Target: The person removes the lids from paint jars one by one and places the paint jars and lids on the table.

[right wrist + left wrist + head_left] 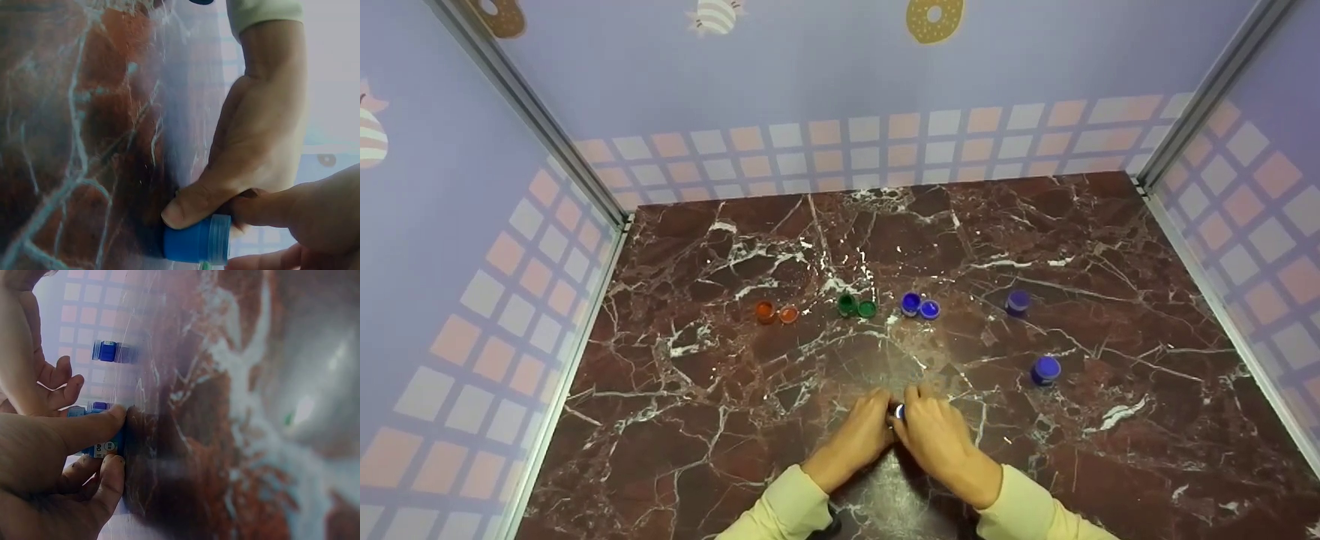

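Observation:
Near the front of the table my two hands meet at a small blue paint jar (188, 242). My left hand (864, 427) pinches the jar's body between thumb and fingers, close to the tabletop; a printed label (105, 449) shows between them. At the lid end (220, 239), my right hand (937, 431) has its thumb and fingers around the jar's top. From the head view the jar is mostly hidden by the hands. Whether the lid is loose, I cannot tell.
Behind the hands stand open jars of orange (765, 312), green (847, 304) and blue (911, 304) paint, each with a lid beside it. Two capped purple-blue jars, one farther back (1018, 303) and one nearer (1045, 370), stand right. Patterned walls (840, 75) border the marbled table (697, 435).

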Motion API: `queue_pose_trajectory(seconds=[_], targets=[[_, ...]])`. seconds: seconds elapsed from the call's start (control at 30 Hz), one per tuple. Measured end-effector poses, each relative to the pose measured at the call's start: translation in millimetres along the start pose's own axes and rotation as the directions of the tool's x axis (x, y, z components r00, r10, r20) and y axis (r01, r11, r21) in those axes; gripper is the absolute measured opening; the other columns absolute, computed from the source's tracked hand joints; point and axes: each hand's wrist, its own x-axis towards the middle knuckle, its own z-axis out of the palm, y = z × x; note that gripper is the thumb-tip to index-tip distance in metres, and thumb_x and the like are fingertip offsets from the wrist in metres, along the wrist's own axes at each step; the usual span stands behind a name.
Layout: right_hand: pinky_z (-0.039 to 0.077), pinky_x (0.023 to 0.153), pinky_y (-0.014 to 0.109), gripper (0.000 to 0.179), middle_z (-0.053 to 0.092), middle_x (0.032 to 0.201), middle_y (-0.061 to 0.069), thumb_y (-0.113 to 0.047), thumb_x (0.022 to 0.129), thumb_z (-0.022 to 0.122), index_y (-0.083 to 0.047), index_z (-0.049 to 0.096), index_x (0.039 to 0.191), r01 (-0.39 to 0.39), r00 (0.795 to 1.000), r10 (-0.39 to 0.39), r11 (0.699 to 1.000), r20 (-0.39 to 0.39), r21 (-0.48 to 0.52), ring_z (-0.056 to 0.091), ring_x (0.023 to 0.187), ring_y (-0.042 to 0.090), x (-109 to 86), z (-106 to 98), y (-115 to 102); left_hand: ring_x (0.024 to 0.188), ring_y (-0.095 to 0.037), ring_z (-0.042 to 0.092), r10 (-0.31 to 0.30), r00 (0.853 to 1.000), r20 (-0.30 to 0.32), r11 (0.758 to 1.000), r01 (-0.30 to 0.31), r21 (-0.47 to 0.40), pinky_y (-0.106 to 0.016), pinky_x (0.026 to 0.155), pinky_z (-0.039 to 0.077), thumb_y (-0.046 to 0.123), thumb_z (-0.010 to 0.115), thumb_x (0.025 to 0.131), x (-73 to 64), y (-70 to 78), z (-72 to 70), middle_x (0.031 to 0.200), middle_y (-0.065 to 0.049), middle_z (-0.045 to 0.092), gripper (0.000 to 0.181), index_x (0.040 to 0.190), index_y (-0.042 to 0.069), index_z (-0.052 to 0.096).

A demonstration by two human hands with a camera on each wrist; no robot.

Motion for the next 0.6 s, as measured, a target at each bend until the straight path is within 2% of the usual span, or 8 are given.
queue_pose_trajectory(seconds=[0.13, 0.33, 0.47, 0.6], targets=[[0.053, 0.048, 0.043, 0.032, 0.053, 0.078, 0.011, -0.014, 0.080, 0.086, 0.000, 0.057, 0.086, 0.041, 0.999, -0.041, 0.999, 0.000, -0.002, 0.062, 0.061, 0.032, -2.3, 1, 0, 0.084, -0.022, 0.062, -0.002, 1.000, -0.002, 1.000, 0.002, 0.000, -0.037, 0.078, 0.053, -0.002, 0.080, 0.073, 0.6, 0.4, 0.1, 0.089, -0.006, 0.064, 0.028, 0.096, 0.003, 0.063], [0.056, 0.055, 0.040, 0.026, 0.053, 0.083, 0.009, -0.007, 0.082, 0.084, 0.002, 0.063, 0.095, 0.155, 0.983, -0.162, 0.984, 0.083, 0.092, 0.062, 0.069, 0.029, -0.3, -2, 10, 0.082, -0.019, 0.057, -0.042, 0.999, 0.019, 0.999, 0.042, -0.014, -0.035, 0.077, 0.050, -0.002, 0.081, 0.073, -0.1, 2.0, -1.5, 0.087, -0.002, 0.058, 0.031, 0.094, 0.005, 0.061], [0.057, 0.060, 0.039, 0.025, 0.055, 0.087, 0.008, -0.003, 0.080, 0.082, 0.001, 0.066, 0.099, 0.262, 0.953, -0.278, 0.955, 0.118, 0.139, 0.062, 0.071, 0.026, 4.7, -4, 20, 0.078, -0.016, 0.055, -0.043, 0.999, 0.021, 0.998, 0.044, -0.040, -0.032, 0.073, 0.049, 0.004, 0.085, 0.076, 0.0, 1.9, -1.6, 0.085, -0.004, 0.059, 0.029, 0.092, 0.005, 0.061], [0.057, 0.067, 0.037, 0.025, 0.059, 0.092, 0.007, 0.000, 0.077, 0.081, -0.002, 0.067, 0.097, 0.387, 0.903, -0.408, 0.908, 0.133, 0.161, 0.062, 0.079, 0.024, 9.9, -6, 30, 0.083, -0.021, 0.062, -0.030, 0.999, 0.023, 0.999, 0.031, -0.027, -0.035, 0.077, 0.052, 0.009, 0.087, 0.076, 0.5, 1.6, -1.6, 0.090, -0.007, 0.064, 0.031, 0.093, 0.005, 0.062]])
